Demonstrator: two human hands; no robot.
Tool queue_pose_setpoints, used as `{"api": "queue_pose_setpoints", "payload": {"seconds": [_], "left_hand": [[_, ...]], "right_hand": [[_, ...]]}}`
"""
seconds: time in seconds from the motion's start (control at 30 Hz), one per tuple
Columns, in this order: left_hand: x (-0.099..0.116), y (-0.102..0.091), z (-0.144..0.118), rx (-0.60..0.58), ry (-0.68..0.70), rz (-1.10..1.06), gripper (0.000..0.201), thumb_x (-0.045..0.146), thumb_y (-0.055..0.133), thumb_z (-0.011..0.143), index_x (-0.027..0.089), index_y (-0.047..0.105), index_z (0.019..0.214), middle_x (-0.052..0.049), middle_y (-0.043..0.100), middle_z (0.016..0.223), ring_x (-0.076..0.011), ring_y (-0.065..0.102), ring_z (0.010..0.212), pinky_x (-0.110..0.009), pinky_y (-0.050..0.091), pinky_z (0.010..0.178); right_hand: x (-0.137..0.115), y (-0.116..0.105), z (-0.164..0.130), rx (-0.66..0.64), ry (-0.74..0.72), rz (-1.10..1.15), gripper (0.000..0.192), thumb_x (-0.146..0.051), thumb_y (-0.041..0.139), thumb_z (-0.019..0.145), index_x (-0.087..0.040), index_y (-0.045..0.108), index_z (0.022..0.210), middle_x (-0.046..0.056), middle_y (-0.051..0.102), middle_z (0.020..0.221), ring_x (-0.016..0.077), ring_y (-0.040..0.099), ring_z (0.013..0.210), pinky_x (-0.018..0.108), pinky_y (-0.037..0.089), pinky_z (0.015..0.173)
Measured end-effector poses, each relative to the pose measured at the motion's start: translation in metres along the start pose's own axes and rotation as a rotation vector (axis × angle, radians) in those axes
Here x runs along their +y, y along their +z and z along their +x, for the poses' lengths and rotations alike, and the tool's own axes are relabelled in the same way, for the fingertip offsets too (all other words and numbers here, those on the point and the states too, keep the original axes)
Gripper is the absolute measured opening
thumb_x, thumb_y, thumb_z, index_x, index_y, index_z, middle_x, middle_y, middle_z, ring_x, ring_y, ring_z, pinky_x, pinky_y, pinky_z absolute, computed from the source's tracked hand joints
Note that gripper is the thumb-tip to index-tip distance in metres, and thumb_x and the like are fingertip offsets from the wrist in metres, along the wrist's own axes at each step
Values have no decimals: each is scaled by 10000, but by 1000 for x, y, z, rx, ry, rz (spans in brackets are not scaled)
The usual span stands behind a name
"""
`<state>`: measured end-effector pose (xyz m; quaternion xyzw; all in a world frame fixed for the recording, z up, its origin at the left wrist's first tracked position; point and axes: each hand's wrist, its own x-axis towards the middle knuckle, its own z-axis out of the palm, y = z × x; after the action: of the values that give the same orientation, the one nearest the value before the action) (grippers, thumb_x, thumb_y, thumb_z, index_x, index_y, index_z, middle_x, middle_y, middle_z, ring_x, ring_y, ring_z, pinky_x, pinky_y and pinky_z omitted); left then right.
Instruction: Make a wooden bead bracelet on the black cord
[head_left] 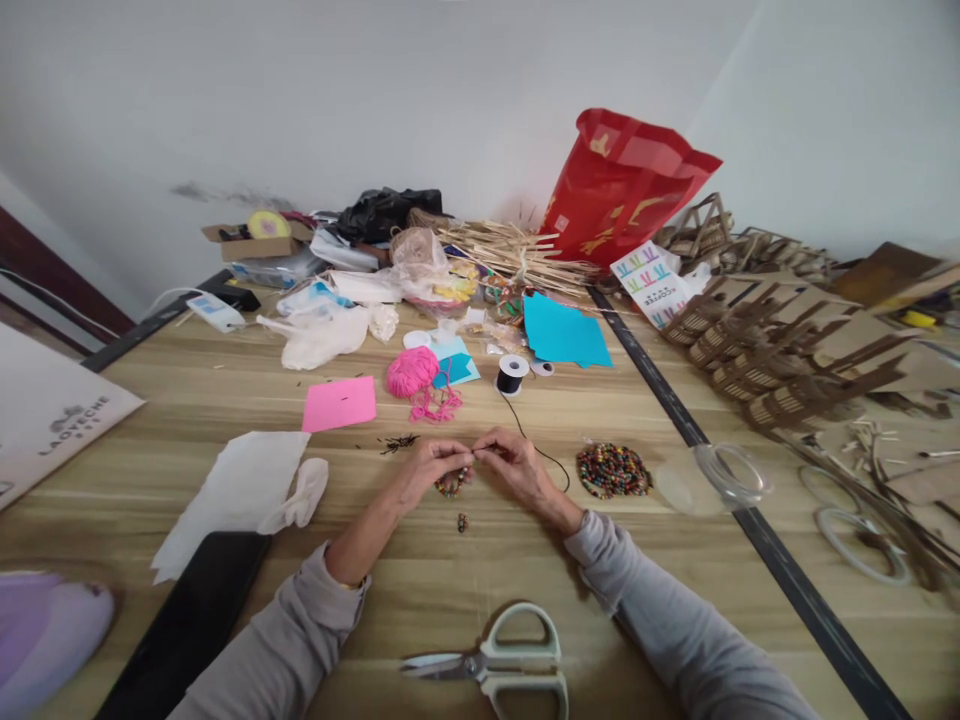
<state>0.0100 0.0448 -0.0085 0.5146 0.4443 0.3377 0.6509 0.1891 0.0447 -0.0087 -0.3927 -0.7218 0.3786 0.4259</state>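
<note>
Above the middle of the table, my left hand point(429, 472) and my right hand point(517, 470) meet fingertip to fingertip, both closed in a pinch. A small loop of colourful beads, a beaded bracelet point(452, 486), hangs just under my left fingers. Between the fingertips a thin dark bit of cord shows, mostly hidden. Several loose beads point(463, 522) lie below. A spool of black cord point(510, 376) stands beyond my right hand, its cord trailing behind that hand. To the right is a heap of strung beads point(613, 470); short black cord pieces point(397, 443) lie to the left.
Scissors point(484, 665) lie near the front edge. Pink yarn point(412, 372), a pink paper point(339, 403) and blue sheets point(566, 332) sit farther back. Woven baskets point(780, 370) crowd the right; a red bag point(622, 190) stands against the wall. A black object point(191, 620) lies front left.
</note>
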Motion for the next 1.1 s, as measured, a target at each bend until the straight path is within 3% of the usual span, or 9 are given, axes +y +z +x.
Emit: {"api": "queue_pose_setpoints", "payload": {"seconds": [0.13,0.27,0.5,0.67,0.77,0.87,1.0,1.1], "left_hand": [[-1,0,0,17,11,-4,251,375,697,661,128,655,680,-16,629,556,-61,440,377,-188,310,387],[2,2,-2,42,5,-18,223,347,696,648,131,639,658,-10,617,556,-67,458,398,-185,305,383],[3,3,-2,31,-18,30,221,331,676,644,121,612,659,-2,613,558,-50,442,361,-171,304,358],[3,2,-2,29,-15,26,237,341,673,652,116,599,657,-2,607,560,-52,455,374,-171,331,371],[6,3,-3,11,3,31,256,357,677,660,115,596,635,-8,608,556,-56,469,386,-176,342,385],[7,4,-3,13,11,38,256,357,680,658,114,603,633,-8,606,555,-56,471,393,-175,345,392],[3,3,-2,29,-3,40,246,353,686,647,118,616,665,5,603,554,-53,459,368,-176,334,381],[1,3,-1,10,24,56,248,362,677,659,121,619,663,13,592,542,-54,461,363,-174,320,373]], "right_hand": [[1,-3,1,-5,39,-31,205,-336,569,842,-151,646,799,18,600,702,119,522,615,212,401,557],[3,-21,4,36,100,-169,343,-431,471,894,-145,595,751,-16,499,596,98,426,529,210,331,503],[-6,-78,9,-10,153,-809,384,-429,401,944,-181,529,679,-34,427,499,99,347,461,235,223,496],[-13,-101,6,43,194,-1078,318,-409,461,925,-181,544,720,22,519,576,135,479,507,254,228,509],[-13,-94,5,66,96,-1029,201,-343,482,916,-175,579,863,64,605,797,138,547,580,248,306,539],[-16,-69,5,-33,-28,-691,119,-214,494,885,-174,577,960,60,614,937,101,552,566,228,389,562],[-20,-30,1,-162,-131,-349,269,-122,497,850,-187,528,1109,74,600,1065,83,579,593,208,454,573],[-18,-12,-3,-191,-166,-277,278,-92,493,851,-188,526,1110,66,619,1019,112,625,707,214,477,633]]}}
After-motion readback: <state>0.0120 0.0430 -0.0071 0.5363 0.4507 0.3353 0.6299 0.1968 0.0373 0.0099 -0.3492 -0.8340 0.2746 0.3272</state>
